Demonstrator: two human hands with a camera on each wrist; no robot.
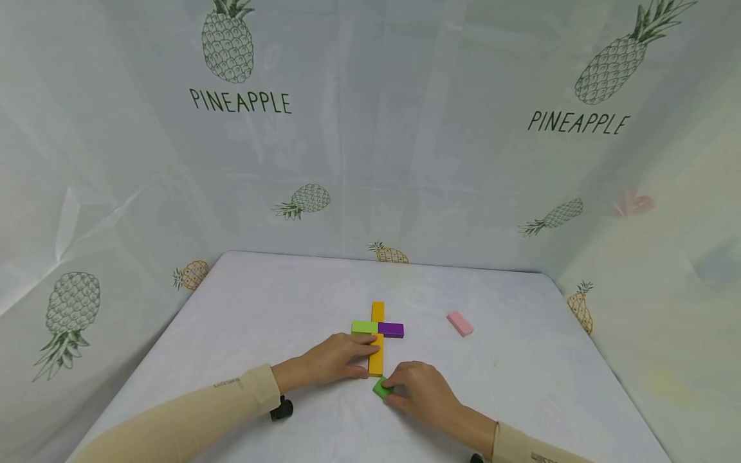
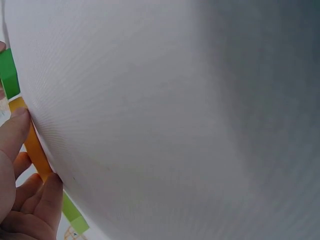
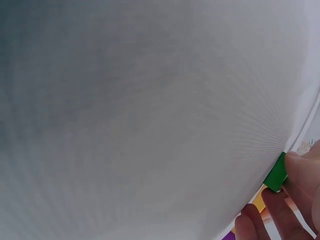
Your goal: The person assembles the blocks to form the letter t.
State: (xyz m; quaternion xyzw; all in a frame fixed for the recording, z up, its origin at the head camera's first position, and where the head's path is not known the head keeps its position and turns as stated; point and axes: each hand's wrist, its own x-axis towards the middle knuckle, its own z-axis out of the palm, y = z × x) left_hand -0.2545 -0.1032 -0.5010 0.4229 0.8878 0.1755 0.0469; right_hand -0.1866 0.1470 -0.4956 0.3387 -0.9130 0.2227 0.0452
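My left hand [image 1: 336, 358] holds the near yellow block [image 1: 376, 363], its thumb at the block's near end and fingertips reaching over the far part. Between thumb and fingers, my right hand [image 1: 422, 391] pinches a dark green block [image 1: 381, 388], slightly turned, at the near end of that yellow block. Beyond the left fingers, a light green block [image 1: 365, 327] and a purple block [image 1: 391, 330] lie end to end crosswise. Another yellow block [image 1: 378, 311] extends away behind them. The left wrist view shows the green block [image 2: 9, 75] close to the yellow block [image 2: 36, 150].
A pink block [image 1: 460, 323] lies apart on the right of the white-covered table [image 1: 278, 289]. Pale curtains [image 1: 393, 141] printed with pineapples hang behind and at both sides. A black wrist device [image 1: 282, 409] sits under the left sleeve.
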